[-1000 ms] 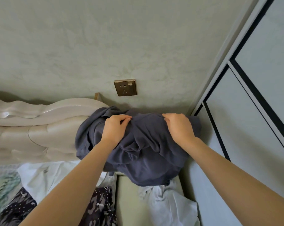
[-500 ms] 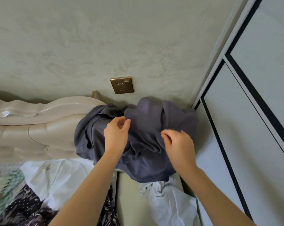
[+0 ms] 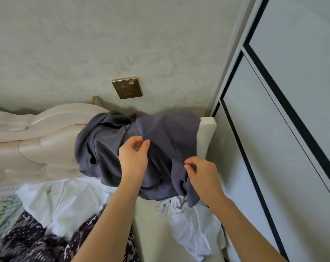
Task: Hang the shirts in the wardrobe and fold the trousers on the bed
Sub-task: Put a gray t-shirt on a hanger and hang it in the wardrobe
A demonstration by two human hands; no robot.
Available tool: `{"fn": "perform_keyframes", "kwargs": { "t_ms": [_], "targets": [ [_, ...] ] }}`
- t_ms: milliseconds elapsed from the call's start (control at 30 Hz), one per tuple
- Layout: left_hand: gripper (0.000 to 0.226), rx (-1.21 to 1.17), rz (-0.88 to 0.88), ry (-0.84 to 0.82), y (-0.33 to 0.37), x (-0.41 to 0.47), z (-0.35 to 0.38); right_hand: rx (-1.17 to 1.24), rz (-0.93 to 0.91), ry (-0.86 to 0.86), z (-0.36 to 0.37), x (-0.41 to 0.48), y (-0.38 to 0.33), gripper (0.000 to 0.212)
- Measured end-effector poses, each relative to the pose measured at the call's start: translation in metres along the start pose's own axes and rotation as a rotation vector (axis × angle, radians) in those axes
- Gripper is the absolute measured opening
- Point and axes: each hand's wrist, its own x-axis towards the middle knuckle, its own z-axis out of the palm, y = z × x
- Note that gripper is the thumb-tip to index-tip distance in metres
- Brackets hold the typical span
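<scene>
Head view, single frame.

**Grip**
- Left hand [image 3: 133,159]: thumb and forefinger are brought together on a raised fold of the dark grey garment [image 3: 169,135]. The other fingers are curled loosely, and the back of the hand faces the camera.
- Right hand [image 3: 204,175]: fingertips are closed in a pinch on the garment's edge, lower than the left grip and to its right.
- Both grips are clamped on the same cloth, near each other but not touching.

**Containers**
- Wardrobe [image 3: 292,148]: stands just right of the right grip, showing pale panels with black frames. Its inside is not visible.

**Task item, position and axis**
- The garment is bunched, so shirt or trousers cannot be told.
- It is draped beyond both grips, from the end of the cream headboard [image 3: 37,133] on the left across to the white surface [image 3: 207,133] on the right.
- No clear long axis can be made out, as the bulk runs left to right.
- One narrow strip hangs down under the right grip toward the person.

**Surroundings**
- A crumpled white garment [image 3: 194,229] lies below the right grip.
- A second white cloth [image 3: 65,201] and a dark patterned fabric [image 3: 37,246] lie on the bed, below and left of the left grip.
- A brass wall socket [image 3: 127,87] sits above the left grip.
</scene>
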Motion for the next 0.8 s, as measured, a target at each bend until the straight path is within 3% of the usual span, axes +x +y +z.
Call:
{"fn": "perform_keyframes", "kwargs": {
  "t_ms": [133, 267, 333, 400, 500, 600, 733, 800],
  "targets": [
    [0.005, 0.041, 0.166, 0.004, 0.021, -0.019, -0.018, 0.072, -0.013, -0.029, 0.002, 0.002, -0.008, 0.027],
    [0.007, -0.012, 0.255, -0.062, 0.038, -0.040, -0.028, 0.173, -0.003, -0.113, 0.007, 0.001, -0.034, 0.094],
    [0.018, -0.048, 0.309, -0.094, 0.047, -0.050, -0.029, 0.149, -0.026, -0.205, 0.009, -0.003, -0.047, 0.109],
    [0.025, -0.067, 0.369, -0.106, 0.054, -0.060, -0.031, 0.072, -0.037, -0.214, 0.009, -0.007, -0.053, 0.089],
    [0.026, -0.155, 0.401, -0.063, 0.063, -0.071, -0.041, 0.010, -0.073, -0.097, -0.003, -0.014, -0.054, 0.015],
    [0.022, -0.170, 0.381, -0.088, 0.063, -0.078, -0.053, 0.112, -0.085, 0.030, -0.021, -0.029, -0.053, 0.024],
    [0.018, -0.121, 0.337, -0.254, 0.039, -0.095, -0.072, 0.209, -0.115, 0.239, -0.047, -0.061, -0.062, 0.027],
    [0.022, -0.111, 0.313, -0.325, 0.022, -0.109, -0.084, 0.217, -0.142, 0.321, -0.059, -0.080, -0.070, 0.039]
  ]
}}
